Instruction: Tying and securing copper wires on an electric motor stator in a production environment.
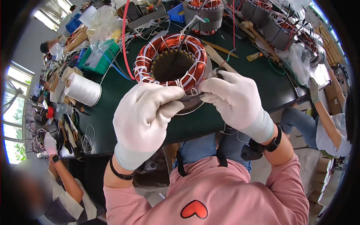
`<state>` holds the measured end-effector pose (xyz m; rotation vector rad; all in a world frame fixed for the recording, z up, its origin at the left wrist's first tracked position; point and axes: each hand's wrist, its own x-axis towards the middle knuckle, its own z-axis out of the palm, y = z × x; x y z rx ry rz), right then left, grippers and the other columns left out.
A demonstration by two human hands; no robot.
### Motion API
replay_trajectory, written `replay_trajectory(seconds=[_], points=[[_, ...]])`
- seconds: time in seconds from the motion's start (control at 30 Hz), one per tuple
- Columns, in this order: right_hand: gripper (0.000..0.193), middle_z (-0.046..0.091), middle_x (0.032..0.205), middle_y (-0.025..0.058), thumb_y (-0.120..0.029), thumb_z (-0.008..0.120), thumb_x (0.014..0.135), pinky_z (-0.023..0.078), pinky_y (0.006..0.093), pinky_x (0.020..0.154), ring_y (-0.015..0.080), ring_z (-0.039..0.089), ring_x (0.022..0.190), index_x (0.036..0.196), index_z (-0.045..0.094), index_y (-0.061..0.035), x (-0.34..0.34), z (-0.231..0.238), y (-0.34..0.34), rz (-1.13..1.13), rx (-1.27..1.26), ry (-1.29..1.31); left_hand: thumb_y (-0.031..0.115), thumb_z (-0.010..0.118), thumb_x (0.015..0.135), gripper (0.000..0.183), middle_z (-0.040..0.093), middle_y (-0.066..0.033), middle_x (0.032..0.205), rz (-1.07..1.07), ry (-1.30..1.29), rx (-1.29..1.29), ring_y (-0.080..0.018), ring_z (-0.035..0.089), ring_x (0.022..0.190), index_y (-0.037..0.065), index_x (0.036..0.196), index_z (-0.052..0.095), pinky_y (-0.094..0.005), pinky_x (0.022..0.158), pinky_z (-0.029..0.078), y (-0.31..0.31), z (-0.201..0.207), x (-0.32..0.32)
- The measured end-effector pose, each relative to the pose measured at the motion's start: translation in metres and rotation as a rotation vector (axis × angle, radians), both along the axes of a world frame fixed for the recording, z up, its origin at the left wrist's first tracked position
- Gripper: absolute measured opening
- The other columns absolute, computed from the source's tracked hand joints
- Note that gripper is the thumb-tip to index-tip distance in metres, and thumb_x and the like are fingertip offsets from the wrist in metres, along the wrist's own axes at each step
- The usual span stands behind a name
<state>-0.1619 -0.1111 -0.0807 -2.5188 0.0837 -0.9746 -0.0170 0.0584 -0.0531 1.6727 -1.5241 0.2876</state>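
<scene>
Stator (170, 62) w/ copper windings & white lacing sits on green table (262, 90), just beyond both gloved hands. L hand (144, 118) & R hand (234, 99) both pinched on dark slim tool (192, 97) at its near rim. White cord spool (83, 89) to left; co-workers at both sides.

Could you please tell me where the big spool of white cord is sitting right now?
In the head view, the large spool of white cord lies on its side on the dark green table, left of the copper-wound stator.
</scene>
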Motion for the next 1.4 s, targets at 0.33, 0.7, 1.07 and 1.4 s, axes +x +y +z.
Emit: replay_trajectory(seconds=[0.33, 0.7, 1.07, 1.4], points=[[0.022, 0.059, 0.077, 0.0021, -0.018, 0.074, 0.074, 0.045, 0.0357, 0.052, 0.0222, 0.062, 0.065, 0.095, 0.067, -0.0173, -0.003, 0.012, 0.009, -0.065, -0.249, 0.034, 0.005, 0.072, 0.082, 0.004, 0.063, -0.0073, 0.072, 0.004, 0.261, 0.051, -0.02, 0.06, 0.063, 0.002, 0.081, 0.069, -0.0306, 0.059, 0.047, -0.006, -0.006, -0.011], [0.068, 0.067, 0.105, 0.0121, -0.048, 0.083, 0.071, 0.046, 0.0276, 0.064, 0.0203, 0.062, 0.076, 0.119, 0.066, -0.0026, -0.015, 0.004, 0.0, -0.076, -0.1, 0.032, 0.019, 0.069, 0.093, 0.029, 0.068, -0.0087, 0.094, -0.07, 0.124, -0.275, -0.0143, 0.062, 0.071, 0.0, 0.114, 0.065, -0.0263, 0.066, 0.05, 0.017, -0.038, 0.032], [0.053, 0.068, 0.118, 0.0046, 0.003, 0.068, 0.078, 0.041, 0.0234, 0.07, 0.0111, 0.041, 0.066, 0.131, 0.064, -0.0053, -0.025, -0.034, -0.059, -0.467, 0.11, 0.019, 0.028, 0.057, 0.093, 0.025, 0.067, -0.0166, 0.107, 0.692, -0.088, 0.416, -0.0366, 0.065, 0.1, 0.01, 0.108, 0.063, -0.0501, 0.086, 0.052, -0.05, -0.132, 0.301], [0.02, 0.068, 0.092, 0.0095, -0.001, 0.071, 0.086, 0.053, 0.0298, 0.07, 0.0211, 0.066, 0.077, 0.105, 0.072, -0.006, -0.026, -0.025, -0.062, -0.233, 0.225, 0.0, 0.026, 0.062, 0.092, 0.019, 0.07, -0.0174, 0.096, 0.738, -0.345, 0.454, -0.0404, 0.067, 0.093, 0.01, 0.101, 0.063, -0.0534, 0.077, 0.053, -0.056, -0.153, 0.354]])
